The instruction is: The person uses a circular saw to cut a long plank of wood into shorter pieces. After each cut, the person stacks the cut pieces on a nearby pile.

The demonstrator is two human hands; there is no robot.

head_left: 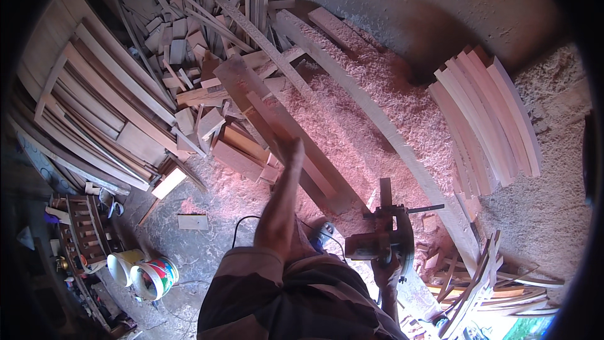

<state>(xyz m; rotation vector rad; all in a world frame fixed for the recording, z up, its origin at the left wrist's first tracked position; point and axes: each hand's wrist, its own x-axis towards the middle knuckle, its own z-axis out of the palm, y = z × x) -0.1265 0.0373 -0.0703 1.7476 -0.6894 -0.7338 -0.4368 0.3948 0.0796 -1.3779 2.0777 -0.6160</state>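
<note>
A long narrow board (321, 179) lies along a wider dark plank (251, 82) that slants across the middle. My left hand (290, 150) is closed on the narrow board about halfway along, with its fingers partly hidden. Low on the right, my right hand (387, 271) grips the handle of a dark circular saw (377, 239). The saw has a rounded guard and a thin rod sticking out to the right. It is close to the near end of the plank; whether they touch I cannot tell. A black cord (236, 233) loops in front of my body.
Pinkish shavings (352, 126) cover the floor beyond the plank. A long beam (402, 145) runs through them. Stacked curved boards (491, 119) stand right, long frames (113, 88) left, offcuts (179, 31) at the back. Two buckets (165, 277) stand near left.
</note>
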